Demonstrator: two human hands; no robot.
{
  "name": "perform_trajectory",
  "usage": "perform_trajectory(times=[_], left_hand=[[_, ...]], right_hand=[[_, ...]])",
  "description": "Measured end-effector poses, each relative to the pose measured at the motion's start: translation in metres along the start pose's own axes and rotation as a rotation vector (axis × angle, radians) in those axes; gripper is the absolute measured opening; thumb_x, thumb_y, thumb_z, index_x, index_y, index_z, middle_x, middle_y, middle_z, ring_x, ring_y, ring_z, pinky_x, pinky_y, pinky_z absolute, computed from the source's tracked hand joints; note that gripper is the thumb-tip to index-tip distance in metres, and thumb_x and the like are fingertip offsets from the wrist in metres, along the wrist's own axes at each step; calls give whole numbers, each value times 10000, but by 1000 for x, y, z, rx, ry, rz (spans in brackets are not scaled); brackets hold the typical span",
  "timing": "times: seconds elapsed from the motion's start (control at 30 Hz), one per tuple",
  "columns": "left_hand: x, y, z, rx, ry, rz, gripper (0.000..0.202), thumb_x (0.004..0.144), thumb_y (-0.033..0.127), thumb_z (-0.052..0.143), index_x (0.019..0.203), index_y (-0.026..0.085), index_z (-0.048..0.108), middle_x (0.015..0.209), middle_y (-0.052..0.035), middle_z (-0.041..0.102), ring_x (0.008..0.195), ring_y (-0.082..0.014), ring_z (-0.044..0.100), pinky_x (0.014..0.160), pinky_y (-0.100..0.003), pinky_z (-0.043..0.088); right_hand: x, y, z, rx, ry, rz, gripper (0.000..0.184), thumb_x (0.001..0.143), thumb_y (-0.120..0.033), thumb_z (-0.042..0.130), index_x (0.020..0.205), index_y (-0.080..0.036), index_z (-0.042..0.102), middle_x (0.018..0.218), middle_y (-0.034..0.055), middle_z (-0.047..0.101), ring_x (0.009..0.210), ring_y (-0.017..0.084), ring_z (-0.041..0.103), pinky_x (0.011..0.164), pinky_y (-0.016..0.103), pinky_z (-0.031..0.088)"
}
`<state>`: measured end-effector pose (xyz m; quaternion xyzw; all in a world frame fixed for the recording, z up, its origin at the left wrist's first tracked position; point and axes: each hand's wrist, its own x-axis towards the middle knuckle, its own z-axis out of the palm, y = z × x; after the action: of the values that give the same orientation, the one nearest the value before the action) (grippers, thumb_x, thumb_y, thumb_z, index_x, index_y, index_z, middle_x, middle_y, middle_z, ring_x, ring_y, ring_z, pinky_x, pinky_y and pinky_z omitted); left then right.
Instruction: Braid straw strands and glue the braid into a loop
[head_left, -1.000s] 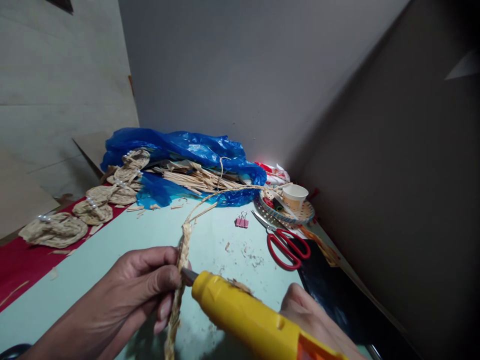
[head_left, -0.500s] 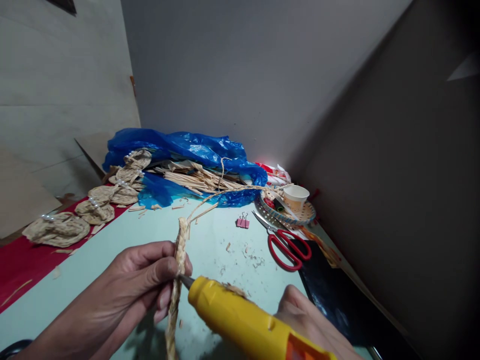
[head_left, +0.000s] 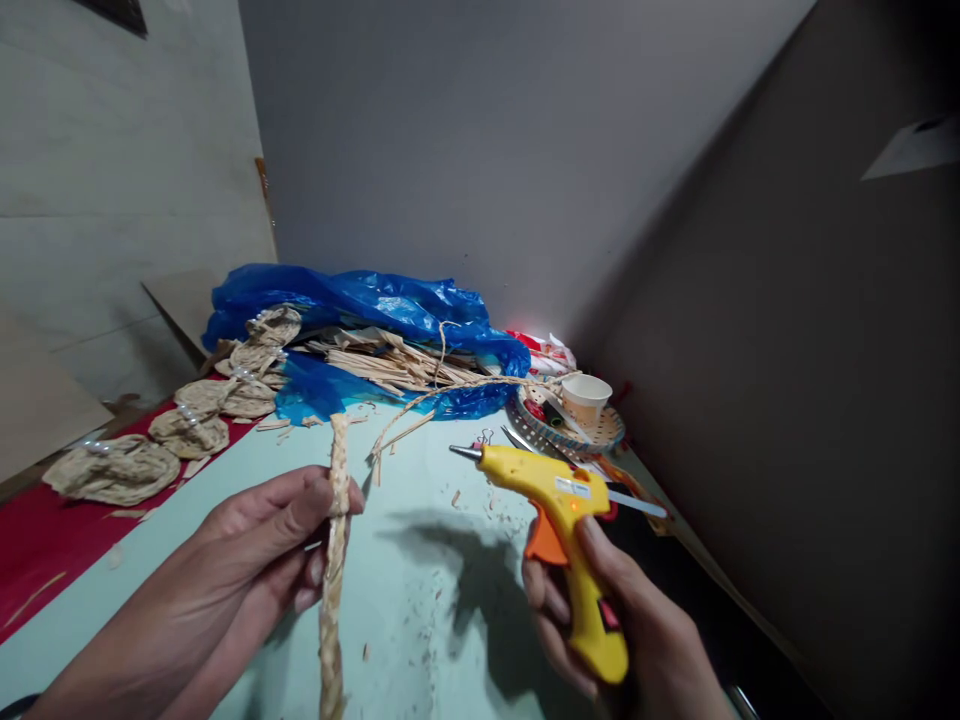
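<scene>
A pale braided straw strip (head_left: 331, 600) hangs upright from my left hand (head_left: 259, 545), pinched between thumb and fingers near its upper end. My right hand (head_left: 637, 620) is wrapped round the handle of a yellow hot glue gun (head_left: 540, 475) with an orange trigger. A glue stick (head_left: 636, 502) pokes out of its back. The nozzle points left and stands apart from the strip. Behind the glue gun, red-handled scissors and a pink binder clip are mostly hidden.
A blue plastic bag (head_left: 360, 290) with straw (head_left: 390, 360) lies at the back. Several straw pieces with beads (head_left: 191, 430) rest on red cloth (head_left: 45, 545) at left. A paper cup (head_left: 586, 398) sits in a woven basket (head_left: 517, 410). Straw bits litter the pale green tabletop (head_left: 405, 620).
My right hand has drawn the glue gun back from the strip, rightward and up, turning it so its side shows. My left hand has shifted slightly left with the strip.
</scene>
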<state>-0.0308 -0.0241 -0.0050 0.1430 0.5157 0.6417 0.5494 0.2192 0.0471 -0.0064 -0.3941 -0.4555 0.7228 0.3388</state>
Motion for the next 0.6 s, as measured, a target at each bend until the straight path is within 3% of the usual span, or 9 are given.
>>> perform_trajectory(times=[0.13,0.27,0.33,0.47,0.53,0.6], left_hand=[[0,1,-1,42,78,9,466,388,487,1012,683,231,759,694,25,675,607,-112,550,598,-226,618],[-1,1,-1,75,60,29,395,470,469,997,688,242,759,698,20,689,632,-125,572,627,-240,627],[-3,0,0,82,22,31,336,538,446,981,709,250,768,709,28,699,640,-114,574,654,-222,620],[-6,0,0,86,0,28,333,529,420,991,694,230,773,690,25,701,634,-113,579,601,-196,599],[-7,-1,0,66,9,35,326,534,403,992,692,225,770,676,14,702,642,-127,592,571,-197,588],[-7,-3,0,50,5,39,321,544,397,988,704,226,768,701,-5,725,672,-148,617,590,-221,598]], right_hand=[[19,17,0,84,-13,28,316,864,-447,744,804,-143,684,757,31,618,524,69,414,458,170,354],[25,20,-4,-86,-120,56,304,945,-431,644,840,-146,650,833,57,679,598,103,525,570,220,434],[24,15,-7,-345,-126,27,372,971,-504,577,840,-162,639,820,55,677,633,140,563,606,260,444],[19,3,-14,-1177,44,-115,604,988,-665,384,644,-202,562,635,57,598,601,194,531,549,300,339],[15,1,-17,-1498,104,-196,588,1016,-600,343,617,-217,544,555,51,576,493,188,487,512,315,255],[9,3,-19,-1681,127,-355,500,1035,-477,386,639,-220,549,505,31,564,407,174,456,489,322,209]])
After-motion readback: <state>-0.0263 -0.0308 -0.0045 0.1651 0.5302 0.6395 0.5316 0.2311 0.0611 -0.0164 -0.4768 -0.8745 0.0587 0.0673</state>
